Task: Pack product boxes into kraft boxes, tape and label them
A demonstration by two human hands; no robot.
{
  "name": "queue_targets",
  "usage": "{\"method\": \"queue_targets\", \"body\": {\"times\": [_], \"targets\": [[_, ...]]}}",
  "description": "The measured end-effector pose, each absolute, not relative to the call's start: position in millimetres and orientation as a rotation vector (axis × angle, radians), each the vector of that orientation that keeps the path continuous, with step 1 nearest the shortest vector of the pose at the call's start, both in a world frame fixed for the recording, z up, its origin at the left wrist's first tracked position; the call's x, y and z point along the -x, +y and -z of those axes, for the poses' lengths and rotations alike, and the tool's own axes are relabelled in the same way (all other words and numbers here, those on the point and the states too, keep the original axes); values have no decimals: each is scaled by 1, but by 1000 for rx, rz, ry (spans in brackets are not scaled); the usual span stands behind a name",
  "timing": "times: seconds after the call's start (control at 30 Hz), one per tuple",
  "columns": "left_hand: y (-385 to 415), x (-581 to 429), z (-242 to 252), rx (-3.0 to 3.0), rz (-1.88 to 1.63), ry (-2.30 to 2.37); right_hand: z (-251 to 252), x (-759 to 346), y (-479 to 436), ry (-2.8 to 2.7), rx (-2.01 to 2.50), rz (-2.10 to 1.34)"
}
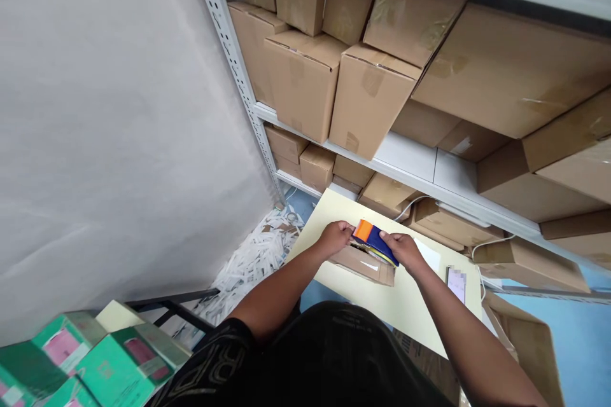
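Box (356, 261) on table (410, 308) — tape dispenser (380, 243) over it, between left hand (337, 238) and right hand (400, 250); phone (456, 286) to the right. Behind — shelving (229, 44) with cartons (305, 89). Left: paper strips (252, 261), between table and wall (133, 108).

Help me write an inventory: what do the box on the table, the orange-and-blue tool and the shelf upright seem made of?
Box: probably matte cardboard, from its brown faces. Orange-and-blue tool: likely smooth plastic, judging by its even, bright colours. Shelf upright: apparently painted metal, pale with punched slots.
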State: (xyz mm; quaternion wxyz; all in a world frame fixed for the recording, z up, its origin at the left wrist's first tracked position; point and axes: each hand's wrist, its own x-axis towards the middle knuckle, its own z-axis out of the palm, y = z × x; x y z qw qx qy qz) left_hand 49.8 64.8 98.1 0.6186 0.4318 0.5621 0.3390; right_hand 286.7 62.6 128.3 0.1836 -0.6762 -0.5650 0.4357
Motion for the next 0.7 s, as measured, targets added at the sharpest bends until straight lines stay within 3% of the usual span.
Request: {"method": "queue_targets", "body": {"times": [0.3, 0.5, 0.7], "targets": [[82, 29, -79, -1077, -826, 1587, -130, -310, 70, -1805, 2066, -1106], [72, 14, -56, -1000, -833, 1595, -113, -289, 60, -1838, 2057, -1150], [76, 18, -56, -866, -930, 1556, -115, -290, 40, -2085, 1920, -911]]}}
